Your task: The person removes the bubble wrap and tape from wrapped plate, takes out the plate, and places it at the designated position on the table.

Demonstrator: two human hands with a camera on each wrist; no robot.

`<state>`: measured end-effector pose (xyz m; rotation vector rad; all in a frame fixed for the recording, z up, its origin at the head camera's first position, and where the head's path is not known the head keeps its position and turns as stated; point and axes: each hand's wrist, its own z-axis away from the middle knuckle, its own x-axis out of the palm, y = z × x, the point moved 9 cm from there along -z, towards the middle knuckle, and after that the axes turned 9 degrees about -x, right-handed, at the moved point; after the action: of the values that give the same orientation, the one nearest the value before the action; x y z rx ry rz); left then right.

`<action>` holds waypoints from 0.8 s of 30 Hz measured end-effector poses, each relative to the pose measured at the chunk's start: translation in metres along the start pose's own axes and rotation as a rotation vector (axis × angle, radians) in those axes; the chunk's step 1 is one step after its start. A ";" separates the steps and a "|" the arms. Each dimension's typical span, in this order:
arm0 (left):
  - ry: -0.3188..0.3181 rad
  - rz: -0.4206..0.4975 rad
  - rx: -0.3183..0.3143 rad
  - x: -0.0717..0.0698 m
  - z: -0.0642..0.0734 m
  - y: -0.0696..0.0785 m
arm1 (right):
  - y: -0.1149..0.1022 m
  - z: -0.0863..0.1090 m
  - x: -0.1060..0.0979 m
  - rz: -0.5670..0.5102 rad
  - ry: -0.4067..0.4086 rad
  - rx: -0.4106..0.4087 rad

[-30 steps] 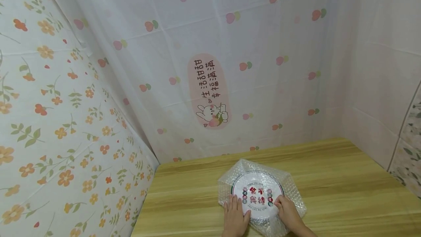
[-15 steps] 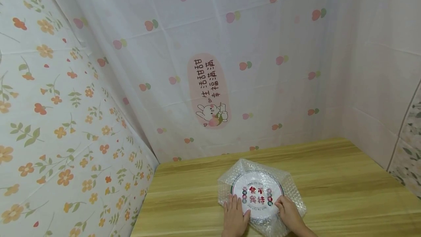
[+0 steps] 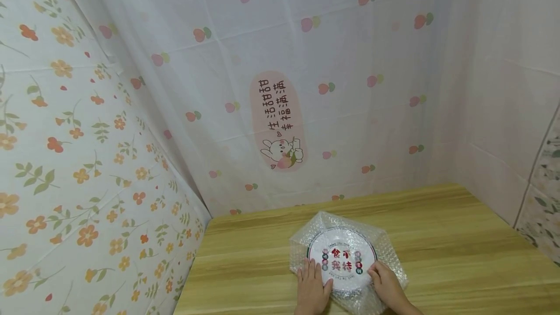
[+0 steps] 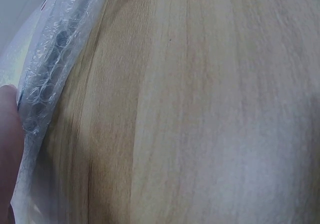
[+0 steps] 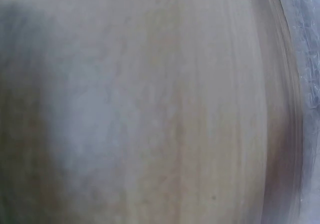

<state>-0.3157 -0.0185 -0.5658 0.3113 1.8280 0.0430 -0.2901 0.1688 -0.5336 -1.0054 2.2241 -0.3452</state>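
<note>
A round white disc (image 3: 345, 281) with red printed characters and a dark rim lies flat on the wooden table, covered by clear bubble wrap (image 3: 391, 247). My left hand (image 3: 312, 288) rests on its lower left part, fingers straight and thumb spread to the side. At the lower right edge, my right hand (image 3: 388, 287) has curled fingers and pinches the wrap; the exact grip is too small to make out. The left wrist view shows part of the left hand (image 4: 9, 144) touching the wrapped edge. In the right wrist view only a strip of bubble wrap (image 5: 310, 44) appears.
The wood-grain table (image 3: 245, 256) spreads to both sides of the wrapped disc. Behind it hangs a pale curtain (image 3: 350, 125) with a fruit print and a rabbit drawing. A floral cloth (image 3: 96, 159) borders the left side, and a plain white cloth (image 3: 494, 111) the right.
My right hand has shifted slightly to the right and down along the disc's edge. The left hand and the wrapped disc stay in place.
</note>
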 end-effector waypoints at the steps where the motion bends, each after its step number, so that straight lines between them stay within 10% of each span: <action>1: 0.001 -0.004 0.000 0.000 0.000 0.000 | 0.000 0.000 0.000 -0.001 -0.002 0.004; 24: 0.029 -0.005 0.003 0.002 0.000 -0.002 | 0.007 0.003 -0.003 -0.143 0.011 0.064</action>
<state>-0.3163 -0.0198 -0.5678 0.3095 1.8576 0.0414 -0.2905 0.1757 -0.5371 -1.1330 2.1417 -0.4838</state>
